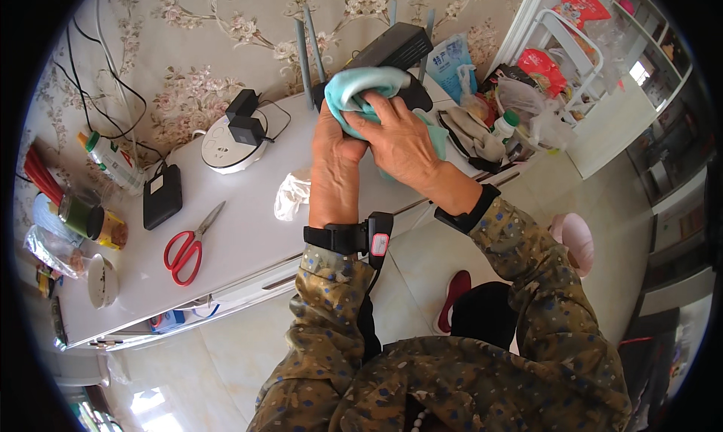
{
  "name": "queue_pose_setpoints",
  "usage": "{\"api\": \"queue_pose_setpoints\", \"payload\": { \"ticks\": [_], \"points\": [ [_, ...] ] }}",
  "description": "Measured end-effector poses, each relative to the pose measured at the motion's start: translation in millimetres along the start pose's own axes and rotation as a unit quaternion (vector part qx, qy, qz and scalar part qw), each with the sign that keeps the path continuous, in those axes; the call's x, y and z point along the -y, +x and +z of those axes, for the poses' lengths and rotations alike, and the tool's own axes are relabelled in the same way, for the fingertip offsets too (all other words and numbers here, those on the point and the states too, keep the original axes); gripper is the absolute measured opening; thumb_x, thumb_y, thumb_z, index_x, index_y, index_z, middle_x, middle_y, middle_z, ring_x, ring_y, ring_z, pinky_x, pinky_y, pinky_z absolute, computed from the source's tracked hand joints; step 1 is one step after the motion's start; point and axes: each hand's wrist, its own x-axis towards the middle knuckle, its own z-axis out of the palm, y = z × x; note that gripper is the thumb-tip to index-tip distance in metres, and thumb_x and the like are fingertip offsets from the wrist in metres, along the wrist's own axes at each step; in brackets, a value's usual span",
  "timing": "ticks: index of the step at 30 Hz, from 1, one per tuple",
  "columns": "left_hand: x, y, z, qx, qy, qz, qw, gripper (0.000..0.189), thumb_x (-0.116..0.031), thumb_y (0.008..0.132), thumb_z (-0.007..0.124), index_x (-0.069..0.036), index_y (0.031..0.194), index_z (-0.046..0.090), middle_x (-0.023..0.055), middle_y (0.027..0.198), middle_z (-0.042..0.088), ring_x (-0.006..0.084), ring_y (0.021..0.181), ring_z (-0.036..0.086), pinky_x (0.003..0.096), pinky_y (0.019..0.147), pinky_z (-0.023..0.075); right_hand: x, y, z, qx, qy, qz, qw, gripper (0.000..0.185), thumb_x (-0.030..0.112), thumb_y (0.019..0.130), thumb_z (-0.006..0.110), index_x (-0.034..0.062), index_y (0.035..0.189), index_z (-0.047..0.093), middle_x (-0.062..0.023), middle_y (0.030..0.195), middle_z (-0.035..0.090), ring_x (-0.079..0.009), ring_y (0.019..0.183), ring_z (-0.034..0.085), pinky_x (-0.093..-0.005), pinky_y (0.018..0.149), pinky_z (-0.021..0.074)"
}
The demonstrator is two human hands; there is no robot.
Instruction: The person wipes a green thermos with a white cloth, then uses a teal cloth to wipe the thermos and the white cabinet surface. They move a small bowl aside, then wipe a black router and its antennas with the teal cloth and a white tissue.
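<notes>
A turquoise cloth [367,84] is bunched up between my two hands, above the back of the white cabinet top [243,228]. My left hand [337,144] grips it from the left, its fingers mostly hidden behind the folds. From the right, my right hand [398,135] presses its fingers into the cloth, and a loose end hangs beside that wrist. Just behind the cloth is a black router [395,45] with grey upright antennas. Dark parts show on both sides of the cloth; whether my left hand also holds one of them is unclear. A crumpled white cloth or tissue [292,196] lies left of my left forearm.
Red-handled scissors [183,257] lie at the left near a black box [162,196]. A round white power strip [229,149] carries black adapters [247,124]. Jars [107,228] and a bowl [103,282] stand far left. A beige pouch [471,135] and a green-capped bottle [505,124] sit right.
</notes>
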Motion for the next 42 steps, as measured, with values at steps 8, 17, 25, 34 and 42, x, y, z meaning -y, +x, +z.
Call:
{"api": "queue_pose_setpoints", "payload": {
  "ticks": [8, 17, 25, 34, 42],
  "points": [
    [-2, -7, 3, -0.092, 0.016, 0.011, 0.996, 0.034, -0.019, 0.080, 0.057, -0.003, 0.108, 0.046, 0.0156, 0.110, 0.056, 0.0402, 0.103, 0.054, 0.0483, 0.100, 0.0312, -68, 11, -28, -0.084, -0.115, 0.182, 0.973, 0.041, 0.008, 0.073, 0.061, 0.0179, 0.113, 0.059, -0.0164, 0.107, 0.053, -0.0370, 0.094, 0.052, -0.0426, 0.078, 0.0460],
    [-13, -9, -1, -0.072, 0.071, -0.028, 0.994, 0.032, -0.020, 0.079, 0.057, -0.005, 0.105, 0.047, 0.0158, 0.109, 0.056, 0.0406, 0.102, 0.056, 0.0482, 0.100, 0.0299, -97, 40, -74, 0.050, 0.510, 0.383, 0.768, 0.043, 0.027, 0.085, 0.058, 0.0075, 0.123, 0.050, -0.0045, 0.095, 0.059, -0.0132, 0.084, 0.055, -0.0282, 0.073, 0.0469],
    [-16, -8, -4, -0.067, 0.091, -0.016, 0.993, 0.030, -0.020, 0.079, 0.056, -0.004, 0.103, 0.047, 0.0152, 0.104, 0.059, 0.0402, 0.100, 0.057, 0.0479, 0.099, 0.0319, -114, 52, -59, 0.019, 0.585, 0.442, 0.679, 0.045, 0.026, 0.084, 0.058, 0.0071, 0.123, 0.047, -0.0050, 0.098, 0.055, -0.0160, 0.084, 0.056, -0.0320, 0.070, 0.0498],
    [-18, -9, -3, -0.056, 0.090, -0.019, 0.994, 0.032, -0.019, 0.080, 0.055, -0.003, 0.106, 0.044, 0.0170, 0.107, 0.057, 0.0422, 0.100, 0.056, 0.0502, 0.101, 0.0296, -169, 66, -21, 0.054, 0.625, 0.459, 0.629, 0.022, 0.027, 0.078, 0.065, 0.0085, 0.089, 0.058, -0.0021, 0.072, 0.059, -0.0138, 0.060, 0.056, -0.0285, 0.056, 0.0489],
    [-19, -8, -5, -0.079, 0.064, -0.009, 0.995, 0.031, -0.018, 0.080, 0.055, -0.004, 0.106, 0.045, 0.0177, 0.109, 0.056, 0.0445, 0.102, 0.054, 0.0523, 0.103, 0.0250, -156, 50, -5, -0.004, 0.608, 0.541, 0.581, 0.018, 0.023, 0.081, 0.058, 0.0085, 0.070, 0.058, -0.0059, 0.063, 0.057, -0.0189, 0.052, 0.055, -0.0313, 0.049, 0.0479]
  ]
}}
